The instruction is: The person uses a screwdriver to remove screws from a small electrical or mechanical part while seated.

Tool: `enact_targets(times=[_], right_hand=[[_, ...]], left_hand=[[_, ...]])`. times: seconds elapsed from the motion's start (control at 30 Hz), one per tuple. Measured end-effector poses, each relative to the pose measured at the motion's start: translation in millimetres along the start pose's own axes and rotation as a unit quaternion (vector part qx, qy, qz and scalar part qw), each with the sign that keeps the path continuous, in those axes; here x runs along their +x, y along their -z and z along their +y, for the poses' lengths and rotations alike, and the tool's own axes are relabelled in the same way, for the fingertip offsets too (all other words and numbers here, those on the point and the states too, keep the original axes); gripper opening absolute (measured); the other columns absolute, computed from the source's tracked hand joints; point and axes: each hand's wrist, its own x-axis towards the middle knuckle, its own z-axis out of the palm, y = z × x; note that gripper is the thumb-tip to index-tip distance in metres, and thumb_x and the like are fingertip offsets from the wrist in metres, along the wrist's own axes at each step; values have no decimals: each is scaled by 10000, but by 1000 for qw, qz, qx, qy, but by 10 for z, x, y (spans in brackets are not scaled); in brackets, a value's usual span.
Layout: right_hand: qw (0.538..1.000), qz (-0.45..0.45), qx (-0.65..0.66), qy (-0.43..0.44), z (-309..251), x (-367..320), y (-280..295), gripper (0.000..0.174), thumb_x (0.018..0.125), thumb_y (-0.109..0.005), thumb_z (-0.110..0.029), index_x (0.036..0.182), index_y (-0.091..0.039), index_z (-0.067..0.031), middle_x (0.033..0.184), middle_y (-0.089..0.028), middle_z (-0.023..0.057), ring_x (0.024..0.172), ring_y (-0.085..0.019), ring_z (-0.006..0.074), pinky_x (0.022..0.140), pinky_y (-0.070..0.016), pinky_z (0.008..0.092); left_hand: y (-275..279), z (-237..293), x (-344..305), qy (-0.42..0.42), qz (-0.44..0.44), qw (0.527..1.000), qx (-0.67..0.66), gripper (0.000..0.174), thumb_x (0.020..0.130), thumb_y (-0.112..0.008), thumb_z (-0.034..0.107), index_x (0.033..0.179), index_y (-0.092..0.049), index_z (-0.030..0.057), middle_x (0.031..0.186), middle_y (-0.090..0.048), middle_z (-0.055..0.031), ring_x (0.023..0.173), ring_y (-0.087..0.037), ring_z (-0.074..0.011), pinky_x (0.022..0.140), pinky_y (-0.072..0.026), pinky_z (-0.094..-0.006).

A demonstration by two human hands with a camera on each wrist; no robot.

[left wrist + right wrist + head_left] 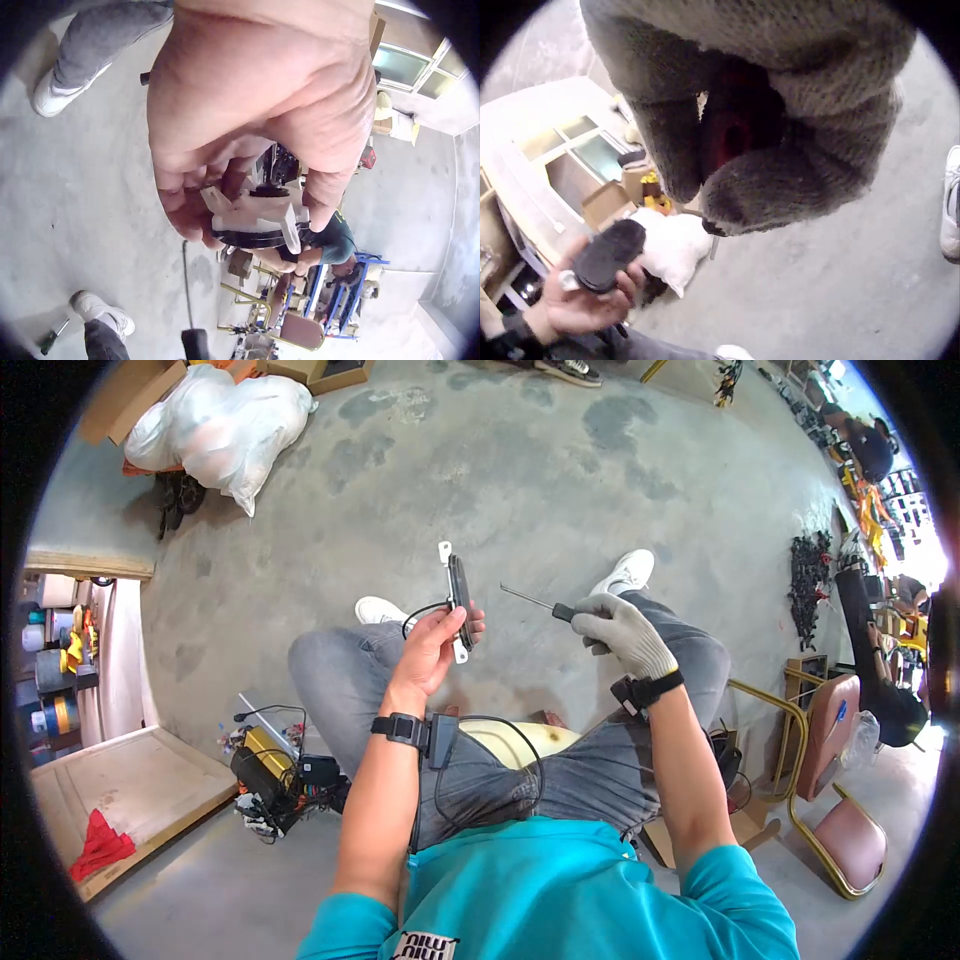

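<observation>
In the head view my bare left hand (430, 647) grips a flat black device (459, 592) with a white metal bracket (446, 552) along one side, held on edge; a black cable loops from it. The left wrist view shows the bracket (251, 214) between the thumb and fingers of my left hand (255, 97). My gloved right hand (625, 632) holds a screwdriver (530, 598) by its dark handle, shaft pointing left toward the device, with a gap between them. In the right wrist view the glove (780, 165) wraps the handle (739, 127); the device's black face (609, 256) shows beyond.
White bags (225, 430) and cardboard boxes lie at the back left. Left of my legs is a pile of parts and cables (280, 770) beside a wooden board (130, 800). A pink-seated chair (850, 845) stands at the right. Another person appears at the far right.
</observation>
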Motion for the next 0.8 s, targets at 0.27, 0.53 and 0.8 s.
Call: enact_targets(times=[0.27, 0.53, 0.8], right_hand=[[997, 4, -34, 65, -391, -800, 54, 455, 827, -719, -183, 1206, -650, 60, 891, -629, 55, 788, -601, 123, 730, -516, 276], [994, 66, 12, 88, -269, -1072, -29, 378, 847, -704, -179, 1157, -659, 31, 893, -646, 48, 781, -611, 112, 705, -506, 268], [994, 55, 34, 87, -135, -1192, -20, 299, 894, -667, -242, 1056, -689, 8, 825, -645, 24, 714, -567, 95, 645, -448, 239]], left_hand=[[74, -2, -21, -10, -35, 999, 16, 374, 996, -669, 251, 1252, -615, -16, 1184, -684, -128, 1040, -672, -202, 888, -555, -335], [52, 17, -105, -18, -53, 998, 29, 409, 981, -687, 223, 1286, -602, -36, 1238, -665, -149, 1134, -658, -246, 906, -547, -335], [43, 80, -229, -31, -126, 989, 65, 411, 979, -682, 244, 1267, -621, -43, 1294, -646, -185, 1166, -653, -291, 979, -530, -386]])
